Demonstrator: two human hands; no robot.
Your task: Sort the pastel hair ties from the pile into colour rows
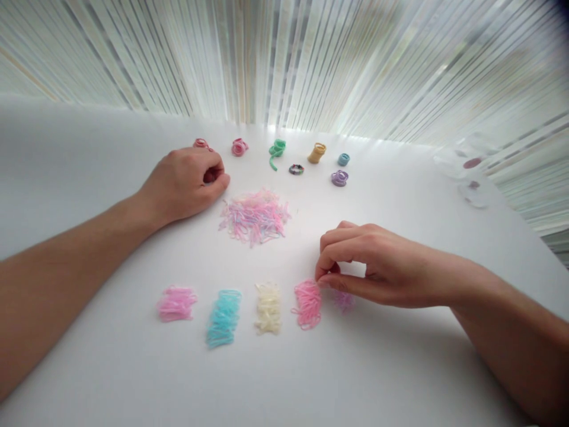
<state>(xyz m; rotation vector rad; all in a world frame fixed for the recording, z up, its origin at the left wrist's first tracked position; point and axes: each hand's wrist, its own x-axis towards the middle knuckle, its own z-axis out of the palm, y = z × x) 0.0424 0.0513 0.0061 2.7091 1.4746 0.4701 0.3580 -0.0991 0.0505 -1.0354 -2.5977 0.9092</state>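
My right hand [368,261] is closed in a pinch, thumb and forefinger together at the top right corner of a stack of pink loom bands [308,305]. Whatever those fingertips hold, if anything, is too small to make out. A small lilac heap of bands [344,300] lies partly hidden below this hand. Curled into a loose fist, my left hand [186,181] rests on the table, with nothing visible in it. Just right of it is a mixed pile of pastel loom bands [256,216]. Sorted stacks in orchid pink [176,303], turquoise [223,318] and cream [268,308] form a row nearer me.
Along the back of the white table [133,379] stand coiled pieces: pink [239,147], green [278,148], tan [317,153], blue [344,159] and purple [339,178]. A dark beaded ring [296,169] lies among them. Clear plastic pieces [473,193] sit far right, before a string curtain [284,59].
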